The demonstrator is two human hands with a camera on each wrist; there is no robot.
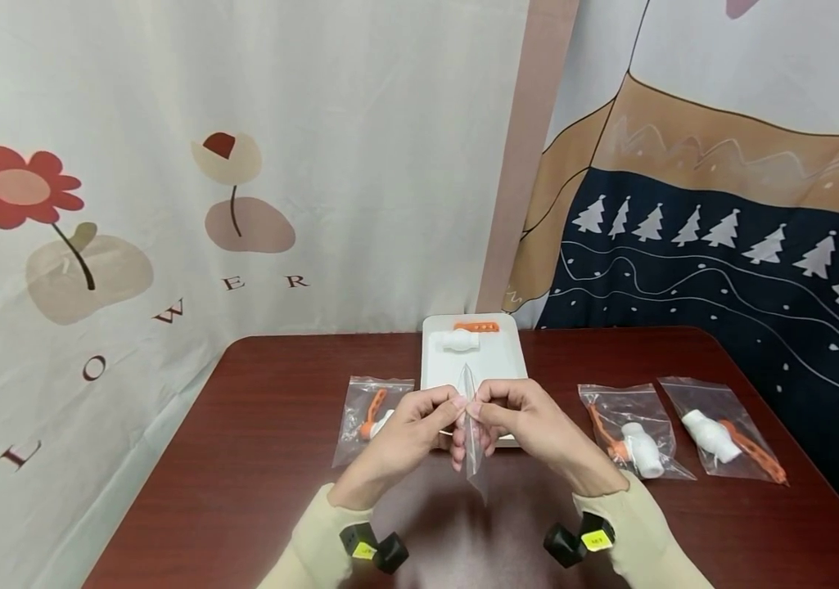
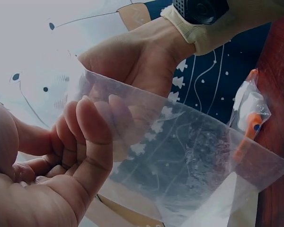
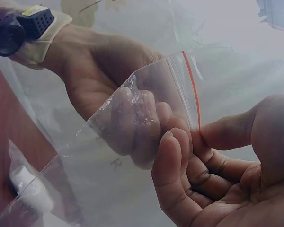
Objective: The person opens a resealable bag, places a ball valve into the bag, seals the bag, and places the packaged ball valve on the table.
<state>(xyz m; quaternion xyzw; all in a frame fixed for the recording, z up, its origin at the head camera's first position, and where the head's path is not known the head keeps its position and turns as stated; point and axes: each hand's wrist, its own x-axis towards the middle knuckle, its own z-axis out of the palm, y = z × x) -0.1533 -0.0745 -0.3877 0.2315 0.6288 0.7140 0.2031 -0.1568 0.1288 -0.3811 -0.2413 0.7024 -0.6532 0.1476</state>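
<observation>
Between my two hands is a clear zip-lock bag (image 1: 473,458), held upright and edge-on above the table. My left hand (image 1: 406,427) pinches its upper edge from one side, and my right hand (image 1: 537,421) pinches it from the other. A red line runs along the bag's zip end in the right wrist view, beside the thumb. Nothing solid shows inside the bag (image 2: 194,142). Just beyond the hands, a white tray (image 1: 430,360) carries a white valve-like pipe fitting (image 1: 461,340) and a loose orange handle (image 1: 476,327). My hands hide the tray's near part.
Left of the tray lies a clear bag (image 1: 351,425) with a white fitting and orange handle, partly behind my left hand. Two similar filled bags, a nearer one (image 1: 640,450) and an outer one (image 1: 714,438), lie at the right. Printed curtains (image 1: 360,164) hang behind the brown table (image 1: 242,458).
</observation>
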